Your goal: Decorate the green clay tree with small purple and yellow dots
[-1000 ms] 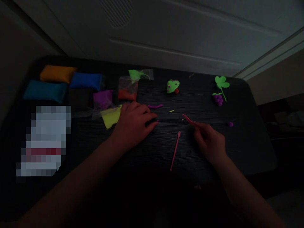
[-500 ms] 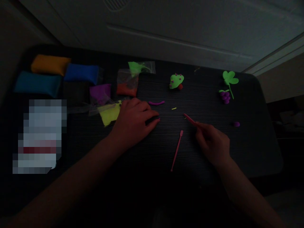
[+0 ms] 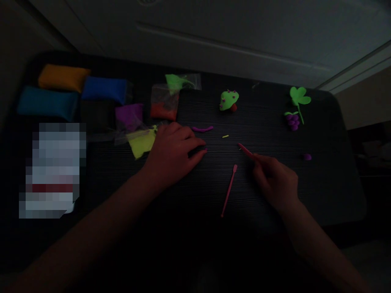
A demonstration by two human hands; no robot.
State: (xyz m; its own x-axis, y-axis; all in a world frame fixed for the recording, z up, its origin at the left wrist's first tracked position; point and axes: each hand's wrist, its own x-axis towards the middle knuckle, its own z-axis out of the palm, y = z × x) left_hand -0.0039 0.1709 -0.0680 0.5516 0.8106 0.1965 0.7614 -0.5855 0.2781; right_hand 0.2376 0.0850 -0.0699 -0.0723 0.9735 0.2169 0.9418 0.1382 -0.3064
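My right hand [image 3: 275, 179] is closed round a pink clay modelling knife [image 3: 246, 149], its tip pointing left and down at the table beside a tiny pale scrap. Resting on the table, my left hand [image 3: 174, 156] has thumb and forefinger apart; a speck of purple shows at the thumb tip. Just beyond those fingers lies a purple clay roll [image 3: 203, 129]. A short yellow clay strip [image 3: 225, 136] sits between the hands. Nearer me is a second pink modelling tool [image 3: 229, 190]. The bag of yellow clay [image 3: 142, 143] is partly hidden by my left hand.
Behind stands a green clay mushroom [image 3: 229, 100] with purple dots. At right are a green clay leaf shape [image 3: 299, 97], a purple clay grape bunch [image 3: 293, 121] and a purple lump [image 3: 307, 157]. Several clay packs, one blue [image 3: 104, 89], lie at left by a blurred pale object [image 3: 55, 162].
The view has shifted slightly, so everything sits a little higher in the picture. Both hands keep nearly the same pose, and the knife stays in my right hand.
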